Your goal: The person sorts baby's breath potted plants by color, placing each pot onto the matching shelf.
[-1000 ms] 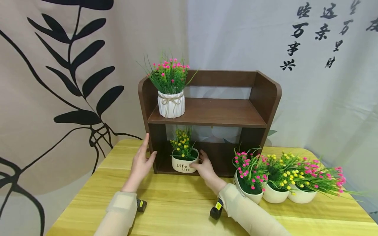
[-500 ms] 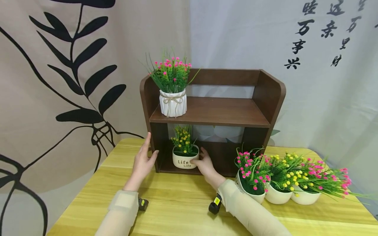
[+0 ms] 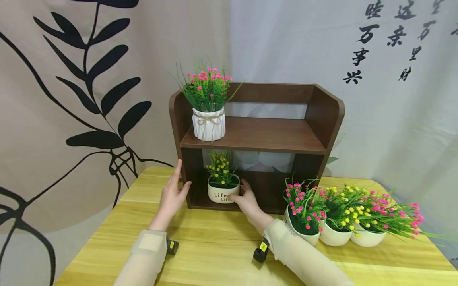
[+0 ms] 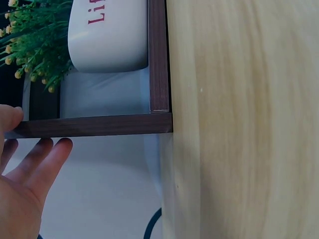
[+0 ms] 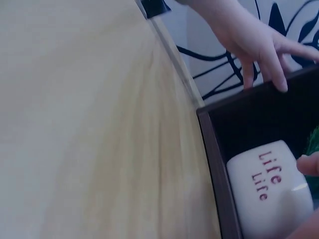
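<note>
Yellow-flowered potted plant [image 3: 222,180] with "Life Life" lettered on its white pot stands upright just left of the right hand [image 3: 247,201], in the lower compartment of the brown two-tier shelf [image 3: 272,135]. That hand is partly closed and holds the pot's right side, thumb across the front and fingers beyond. Left of the plant, the left hand [image 3: 173,198] is spread wide, fingers nearly straight along the outer face of the shelf's side panel, thumb on the inner side. Above and between both hands, a pink-flowered plant in a twine-tied white pot [image 3: 209,126] occupies the upper tier. Right of the right hand, three white-potted flowering plants [image 3: 334,234] sit side by side on the wooden table [image 3: 211,242].
</note>
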`<state>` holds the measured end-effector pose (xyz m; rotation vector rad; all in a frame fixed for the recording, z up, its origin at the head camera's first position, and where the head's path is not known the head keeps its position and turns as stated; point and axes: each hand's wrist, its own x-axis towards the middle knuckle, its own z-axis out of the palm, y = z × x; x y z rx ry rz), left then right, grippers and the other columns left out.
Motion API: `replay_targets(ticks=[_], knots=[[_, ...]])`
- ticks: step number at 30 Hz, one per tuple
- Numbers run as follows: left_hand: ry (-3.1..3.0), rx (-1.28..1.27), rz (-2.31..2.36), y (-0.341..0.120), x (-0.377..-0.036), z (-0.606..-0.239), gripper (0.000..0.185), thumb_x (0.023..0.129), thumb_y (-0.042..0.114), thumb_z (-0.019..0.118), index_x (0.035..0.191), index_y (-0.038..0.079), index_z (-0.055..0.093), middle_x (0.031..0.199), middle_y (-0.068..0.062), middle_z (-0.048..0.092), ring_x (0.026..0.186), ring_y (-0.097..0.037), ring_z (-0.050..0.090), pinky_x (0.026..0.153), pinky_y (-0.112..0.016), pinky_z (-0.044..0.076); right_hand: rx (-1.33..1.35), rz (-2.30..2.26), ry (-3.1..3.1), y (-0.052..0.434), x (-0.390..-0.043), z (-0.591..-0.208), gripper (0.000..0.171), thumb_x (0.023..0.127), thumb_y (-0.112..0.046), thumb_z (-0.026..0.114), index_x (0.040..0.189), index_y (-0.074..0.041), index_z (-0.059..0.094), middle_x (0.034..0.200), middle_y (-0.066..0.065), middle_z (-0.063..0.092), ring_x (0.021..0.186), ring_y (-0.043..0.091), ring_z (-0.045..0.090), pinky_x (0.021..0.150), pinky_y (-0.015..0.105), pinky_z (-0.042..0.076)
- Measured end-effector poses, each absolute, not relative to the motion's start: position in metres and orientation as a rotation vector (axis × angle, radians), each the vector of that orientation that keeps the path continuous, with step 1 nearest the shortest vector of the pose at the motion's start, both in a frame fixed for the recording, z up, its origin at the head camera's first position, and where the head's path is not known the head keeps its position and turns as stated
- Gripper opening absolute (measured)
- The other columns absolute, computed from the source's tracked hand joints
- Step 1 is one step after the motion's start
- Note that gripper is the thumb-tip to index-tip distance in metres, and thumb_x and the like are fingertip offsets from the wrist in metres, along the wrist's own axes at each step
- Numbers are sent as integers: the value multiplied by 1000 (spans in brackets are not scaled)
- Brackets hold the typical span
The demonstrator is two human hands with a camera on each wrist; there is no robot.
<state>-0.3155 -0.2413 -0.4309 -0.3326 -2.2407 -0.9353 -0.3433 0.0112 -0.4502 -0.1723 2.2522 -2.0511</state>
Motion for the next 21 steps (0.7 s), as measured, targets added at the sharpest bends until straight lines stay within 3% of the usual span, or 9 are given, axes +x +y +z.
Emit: replay_targets(ticks=[7, 14, 21], knots=[[-2228, -358, -924, -242, -316, -431, 86, 91, 2, 66, 157, 26, 16, 153, -17, 34, 53, -17, 53, 42, -25, 41, -295, -1945, 2222, 28, -308, -436, 92, 80, -10, 73, 153, -2, 17, 151, 27, 27, 139, 42, 25, 106, 56, 31], [-2232, -358, -932, -244, -317, -431, 84, 92, 2, 64, 157, 26, 16, 153, -18, 33, 41, 0, 35, 42, -24, 41, -456, -1859, 2142, 50, -270, -422, 90, 81, -6, 74, 153, -2, 20, 151, 27, 29, 138, 43, 28, 104, 56, 34], [-2230, -350, -918, -242, -318, -432, 86, 91, 2, 66, 157, 26, 16, 153, -18, 33, 46, -9, 45, 44, -24, 43, -591, -1782, 2084, 85, -242, -408, 87, 82, -8, 74, 152, -2, 22, 150, 25, 32, 138, 44, 28, 107, 58, 27]])
